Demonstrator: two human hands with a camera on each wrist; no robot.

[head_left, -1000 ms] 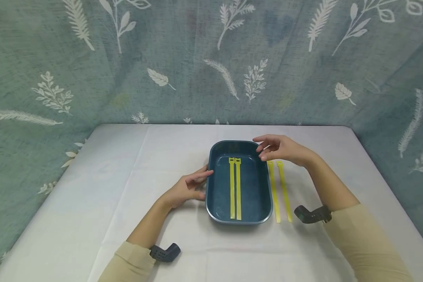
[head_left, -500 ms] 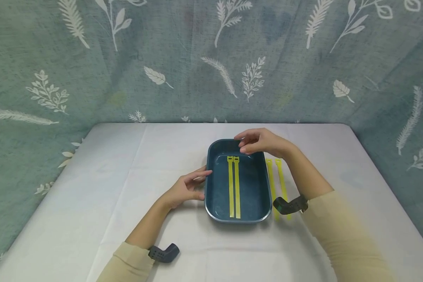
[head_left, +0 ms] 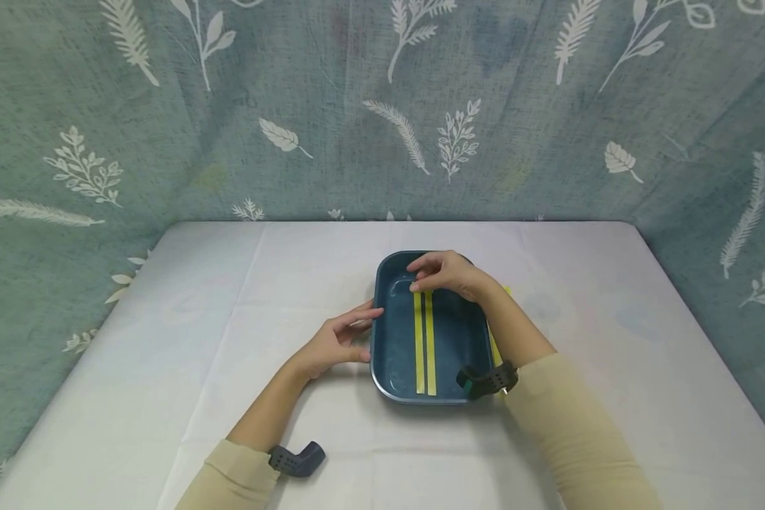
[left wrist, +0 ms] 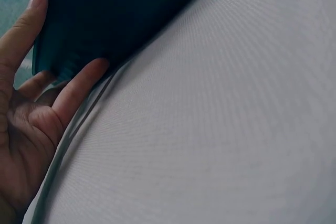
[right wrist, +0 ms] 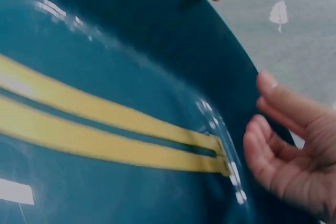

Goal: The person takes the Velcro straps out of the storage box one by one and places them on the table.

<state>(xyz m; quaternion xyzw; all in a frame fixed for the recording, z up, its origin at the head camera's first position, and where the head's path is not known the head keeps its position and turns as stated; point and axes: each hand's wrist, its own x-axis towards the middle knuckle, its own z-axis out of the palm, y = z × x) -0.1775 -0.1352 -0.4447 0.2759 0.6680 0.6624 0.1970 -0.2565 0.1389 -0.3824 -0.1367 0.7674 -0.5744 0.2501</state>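
From my end, the blue-green tray [head_left: 397, 354] sits a little right of the middle of the white tabletop [head_left: 280, 283], near its far edge and well apart from its left edge. On the tray's floor lie the left strap [head_left: 419, 347] and the right strap [head_left: 430, 347], both yellow, flat and side by side, heads by the far end wall and tails toward the near rim. An outer strap [head_left: 496, 350] lies on the tabletop just beside the tray's right edge, partly hidden by the forearm.

I see the left hand [head_left: 334, 343] holding the tray's left wall, one finger over the rim and the thumb outside — a good brace, worth leaving firm so that nothing skids. The right hand [head_left: 443, 273] is over the far end of the tray, fingers bent, thumb and fingertips apart with nothing between them; the right wrist view shows a gap between them and the heads.

I judge this a reach for one strap by its head. I would work a fingertip under the head's outer side rather than press from above — so flat a strip should offer little to pinch. The heads sit so close that both could come up together. The end wall may crowd the fingers, so I would come in steeply, then raise the head before the tail.
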